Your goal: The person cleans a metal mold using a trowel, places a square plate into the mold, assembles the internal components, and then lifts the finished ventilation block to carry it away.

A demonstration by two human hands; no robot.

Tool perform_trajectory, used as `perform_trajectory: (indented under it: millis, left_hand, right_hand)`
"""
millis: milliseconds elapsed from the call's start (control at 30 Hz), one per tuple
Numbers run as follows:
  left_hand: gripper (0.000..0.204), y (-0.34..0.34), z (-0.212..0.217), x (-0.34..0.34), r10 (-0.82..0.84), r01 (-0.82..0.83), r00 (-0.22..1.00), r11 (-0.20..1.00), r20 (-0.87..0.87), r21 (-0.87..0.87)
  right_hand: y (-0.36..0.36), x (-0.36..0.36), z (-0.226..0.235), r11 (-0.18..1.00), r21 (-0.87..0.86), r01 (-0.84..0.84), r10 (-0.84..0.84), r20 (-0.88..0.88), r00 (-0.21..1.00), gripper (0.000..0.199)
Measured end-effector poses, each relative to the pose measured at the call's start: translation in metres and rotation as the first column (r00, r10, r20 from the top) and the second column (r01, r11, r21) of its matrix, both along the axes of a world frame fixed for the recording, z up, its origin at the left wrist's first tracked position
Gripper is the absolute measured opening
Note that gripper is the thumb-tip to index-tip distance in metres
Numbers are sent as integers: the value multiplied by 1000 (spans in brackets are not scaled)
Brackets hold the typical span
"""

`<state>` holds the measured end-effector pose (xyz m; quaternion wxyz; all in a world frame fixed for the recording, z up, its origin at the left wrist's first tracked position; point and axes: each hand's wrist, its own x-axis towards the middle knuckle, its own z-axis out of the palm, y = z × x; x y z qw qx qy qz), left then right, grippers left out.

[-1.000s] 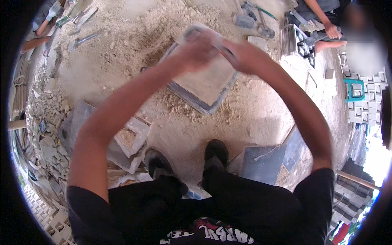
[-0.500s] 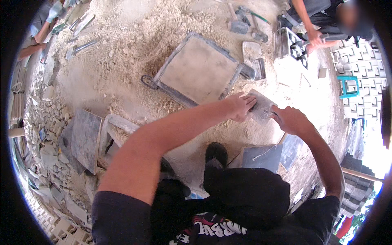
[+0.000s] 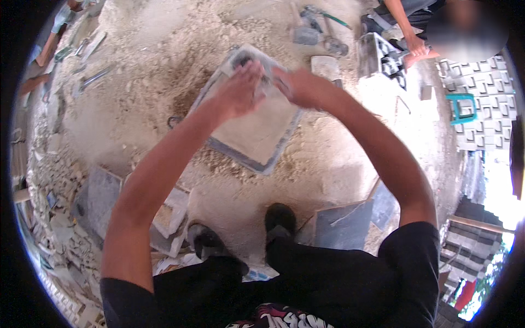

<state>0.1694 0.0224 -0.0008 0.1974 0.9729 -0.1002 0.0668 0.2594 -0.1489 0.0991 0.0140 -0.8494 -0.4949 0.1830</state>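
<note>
Daylight strong from the right, the opening [image 3: 499,188] there burnt to white; glare washes out the right floor [image 3: 391,123]. Left side duller. Soft shadow on near floor. Left hand [image 3: 241,90] and right hand [image 3: 302,87] motion-smeared. Far-right person [image 3: 464,33] blurred at the head. Fisheye bends edges; rim falls to black.

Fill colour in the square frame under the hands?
The fill is pale sandy beige, best seen in the head view.

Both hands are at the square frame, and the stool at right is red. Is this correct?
Only the colour is wrong: the head view shows the stool as teal, not red. The left hand and right hand are at the square frame.
</note>
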Motion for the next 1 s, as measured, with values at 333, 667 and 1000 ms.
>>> perform_trajectory:
  millis: [333, 667, 1000]
  left_hand:
    - [74, -216, -12, -69, -500, 484, 863, 859, -71, -166]
    - [78, -92, 39, -18, -176, 183, 980, 981, -93, 70]
    - [87, -98, 50, -225, -241, 237, 944, 971, -227, -43]
  right_hand:
    - [-234, -121, 46, 860, -341, 380, -434, -94, 896, 33]
    - [-112, -44, 8, 919, 98, 383, -385, 8, 923, 42]
    - [-126, -203, 2, 972, -139, 190, -230, -388, 893, 38]
